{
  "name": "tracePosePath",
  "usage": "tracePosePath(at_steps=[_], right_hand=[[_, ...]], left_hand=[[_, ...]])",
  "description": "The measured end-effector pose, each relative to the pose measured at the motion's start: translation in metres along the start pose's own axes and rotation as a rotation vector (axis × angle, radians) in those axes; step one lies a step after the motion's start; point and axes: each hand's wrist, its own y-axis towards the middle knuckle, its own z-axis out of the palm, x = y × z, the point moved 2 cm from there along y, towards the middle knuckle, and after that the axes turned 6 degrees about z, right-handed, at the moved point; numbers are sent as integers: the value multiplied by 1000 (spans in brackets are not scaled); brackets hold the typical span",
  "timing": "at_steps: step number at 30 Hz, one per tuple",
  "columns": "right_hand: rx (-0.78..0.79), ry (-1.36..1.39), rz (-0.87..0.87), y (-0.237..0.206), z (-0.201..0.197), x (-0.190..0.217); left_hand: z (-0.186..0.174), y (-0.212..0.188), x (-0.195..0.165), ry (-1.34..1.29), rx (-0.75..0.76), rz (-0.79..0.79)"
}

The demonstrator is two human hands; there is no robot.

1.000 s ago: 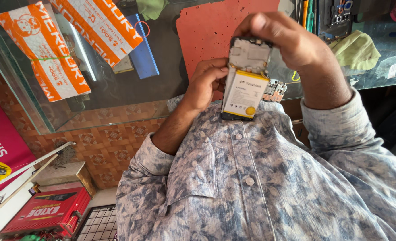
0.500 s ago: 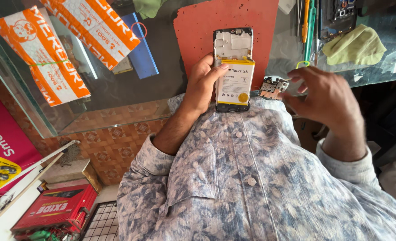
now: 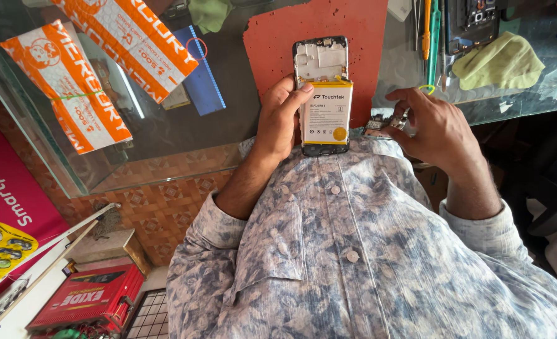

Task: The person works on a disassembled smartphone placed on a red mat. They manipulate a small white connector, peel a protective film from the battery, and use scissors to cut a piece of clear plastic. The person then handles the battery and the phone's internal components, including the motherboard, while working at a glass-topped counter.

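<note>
Left hand: the left hand (image 3: 281,119) is curled round the left edge of the opened phone (image 3: 322,94), thumb tip pressed on the upper corner of the battery (image 3: 326,118); fingers are behind the phone and out of sight.
Right hand: the right hand (image 3: 438,125) is loosely open, fingertips bent down onto a small circuit board (image 3: 384,122) at the near edge of the table (image 3: 228,75). Whether it has pinched the board or only touches it, I cannot tell.
Phone: back cover off, pale inner frame bare at the top, white and yellow battery in the lower half. It stands upright in the left hand over the red mat (image 3: 353,31), its lower end against the shirt (image 3: 353,251).
Change: a second ago both hands were on the phone, the right one covering its top. Half a second ago the right hand had let go and swung away to its own side. It is now down on the small board just right of the phone.
What that suggests: the left hand alone steadies the phone, and the work seems to have passed from the phone body to the loose board.
Beyond the right hand: tweezers and tools (image 3: 430,37) and a green cloth (image 3: 501,63).
Beyond the left hand: orange packets (image 3: 102,69) and a blue strip (image 3: 200,75).
</note>
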Motion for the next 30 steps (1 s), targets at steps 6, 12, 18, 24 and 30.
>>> tracePosePath(at_steps=[6,12,18,24,30], right_hand=[[5,242,-145,4,-27,-3],[-349,615,-298,18,-39,-2],[-595,616,-325,28,-17,24],[-628,956,-139,35,-22,46],[-375,1151,-169,31,-23,45]], left_hand=[[-4,0,-7,12,17,84],[-1,-8,-17,-9,-23,100],[9,-13,-15,-2,40,206],[16,-17,-14,-7,49,142],[22,-13,-9,-80,2,128]])
